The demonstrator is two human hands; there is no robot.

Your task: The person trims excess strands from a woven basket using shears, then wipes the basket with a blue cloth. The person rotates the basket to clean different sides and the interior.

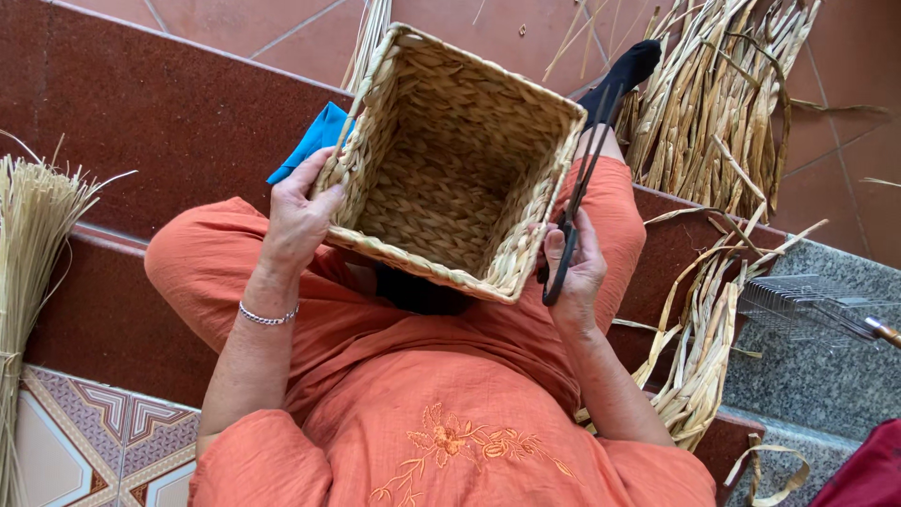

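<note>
A square woven straw basket [450, 160] rests on my lap, its opening facing me. My left hand [298, 216] grips the basket's left rim, thumb over the edge. My right hand [574, 268] holds black scissors [580, 188] by the handles, blades pointing up along the basket's right side, while the fingers also touch that side of the basket. I sit on red stone steps in orange clothes.
A blue cloth [314, 139] lies behind the basket on the step. Dried plaited straw strips [713, 94] are piled at top right and more [699, 357] hang by my right knee. A straw bundle [28, 244] stands left. A wire rack [812, 300] lies right.
</note>
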